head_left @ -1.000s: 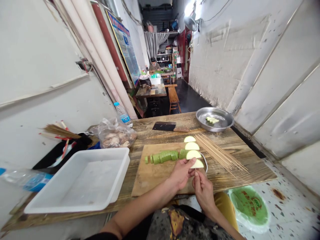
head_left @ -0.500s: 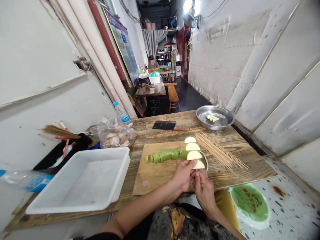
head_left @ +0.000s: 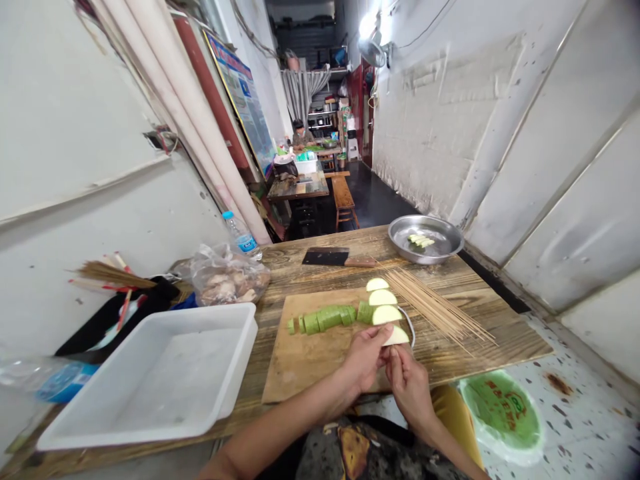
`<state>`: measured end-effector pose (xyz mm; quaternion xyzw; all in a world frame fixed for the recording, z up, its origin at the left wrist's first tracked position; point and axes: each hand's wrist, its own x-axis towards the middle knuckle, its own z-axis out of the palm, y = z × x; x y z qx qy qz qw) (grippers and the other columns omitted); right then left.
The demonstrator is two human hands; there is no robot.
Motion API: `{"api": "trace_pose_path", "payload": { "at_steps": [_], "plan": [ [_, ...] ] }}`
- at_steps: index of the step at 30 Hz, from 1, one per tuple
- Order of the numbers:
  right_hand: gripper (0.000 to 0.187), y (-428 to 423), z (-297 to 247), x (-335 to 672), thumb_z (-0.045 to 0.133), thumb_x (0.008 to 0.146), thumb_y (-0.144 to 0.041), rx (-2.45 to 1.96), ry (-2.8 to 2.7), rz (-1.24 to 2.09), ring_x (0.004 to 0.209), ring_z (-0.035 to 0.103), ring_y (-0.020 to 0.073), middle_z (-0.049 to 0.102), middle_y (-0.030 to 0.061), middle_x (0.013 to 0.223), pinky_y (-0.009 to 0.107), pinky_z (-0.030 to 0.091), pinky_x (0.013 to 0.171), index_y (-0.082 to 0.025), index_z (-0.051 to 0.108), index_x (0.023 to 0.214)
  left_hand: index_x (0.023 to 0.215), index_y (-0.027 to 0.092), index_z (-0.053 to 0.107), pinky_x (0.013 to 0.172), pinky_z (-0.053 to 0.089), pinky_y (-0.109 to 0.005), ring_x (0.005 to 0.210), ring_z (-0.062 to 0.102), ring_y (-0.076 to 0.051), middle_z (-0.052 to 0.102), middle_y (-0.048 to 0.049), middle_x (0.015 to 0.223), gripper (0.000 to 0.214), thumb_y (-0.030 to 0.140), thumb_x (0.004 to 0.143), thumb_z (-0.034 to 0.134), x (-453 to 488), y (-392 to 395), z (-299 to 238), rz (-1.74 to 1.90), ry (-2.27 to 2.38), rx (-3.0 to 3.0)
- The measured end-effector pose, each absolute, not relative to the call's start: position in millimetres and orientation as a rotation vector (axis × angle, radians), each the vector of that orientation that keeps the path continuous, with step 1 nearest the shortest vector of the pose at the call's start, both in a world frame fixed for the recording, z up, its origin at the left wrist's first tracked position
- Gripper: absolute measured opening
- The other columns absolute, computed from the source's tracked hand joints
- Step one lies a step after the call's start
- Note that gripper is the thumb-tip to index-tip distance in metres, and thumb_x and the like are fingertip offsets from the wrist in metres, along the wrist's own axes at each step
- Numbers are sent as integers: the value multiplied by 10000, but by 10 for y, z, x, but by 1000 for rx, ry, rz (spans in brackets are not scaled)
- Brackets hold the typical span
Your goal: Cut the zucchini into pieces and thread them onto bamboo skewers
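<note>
Several pale half-moon slices (head_left: 387,315) with green skin, which look like zucchini, stand in a row leading away from me. My left hand (head_left: 367,357) pinches the nearest zucchini slice (head_left: 397,335) between thumb and fingers. Just below that slice, my right hand (head_left: 410,385) has its fingertips closed on the end of a thin skewer, mostly hidden by the slices and fingers. Both hands are close together over the right front part of a wooden cutting board (head_left: 300,367). Cut green pieces (head_left: 327,319) lie in a line across the board.
Loose bamboo skewers (head_left: 440,307) lie right of the board. Behind it are a cleaver (head_left: 325,256) and a steel bowl (head_left: 425,257) with slices inside. To the left stand a white tray (head_left: 150,380), a bag of mushrooms (head_left: 230,277) and a water bottle (head_left: 243,237). A green-lined bin (head_left: 503,413) is below right.
My fingers have shifted slightly around the nearest slice, which now tilts a little. The view has also moved slightly; both hands keep their hold.
</note>
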<state>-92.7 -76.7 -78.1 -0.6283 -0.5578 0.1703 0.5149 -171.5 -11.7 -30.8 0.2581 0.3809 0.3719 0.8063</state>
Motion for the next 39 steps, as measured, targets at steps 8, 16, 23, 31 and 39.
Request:
{"api": "trace_pose_path", "payload": {
  "at_steps": [8, 16, 23, 31, 39],
  "plan": [
    [323, -788, -851, -966, 340, 952, -365, -1454, -1388, 548, 427, 453, 116, 471, -44, 499, 218, 367, 446, -195, 546, 771, 794, 91, 659, 558, 502, -267, 600, 610, -146, 683, -88, 743, 366, 366, 613, 821, -1781, 203, -149, 884, 855, 549],
    [314, -782, -836, -995, 351, 950, -332, -1446, -1404, 430, 425, 454, 115, 461, -44, 491, 222, 361, 440, -196, 527, 728, 782, 78, 649, 520, 509, -282, 542, 611, -155, 680, -89, 710, 369, 325, 583, 836, -1730, 176, -199, 881, 858, 535],
    [306, -784, -888, -1013, 357, 949, -311, -1471, -1383, 389, 426, 468, 112, 466, -45, 491, 220, 369, 447, -190, 531, 729, 751, 110, 643, 539, 496, -257, 551, 598, -136, 668, -55, 681, 281, 291, 611, 807, -1682, 131, -235, 909, 850, 494],
    [333, -780, -881, -987, 342, 955, -368, -1499, -1373, 452, 442, 465, 121, 474, -36, 507, 229, 366, 447, -196, 529, 740, 750, 107, 661, 535, 460, -222, 569, 573, -111, 666, -56, 687, 360, 396, 599, 815, -1720, 107, -228, 936, 805, 554],
    [309, -827, -836, -992, 329, 958, -295, -1436, -1484, 413, 422, 456, 109, 495, -32, 523, 222, 357, 431, -197, 532, 746, 798, 111, 625, 543, 490, -271, 558, 607, -149, 668, -55, 669, 432, 428, 580, 823, -1781, 336, -191, 1012, 894, 556]
  ]
}}
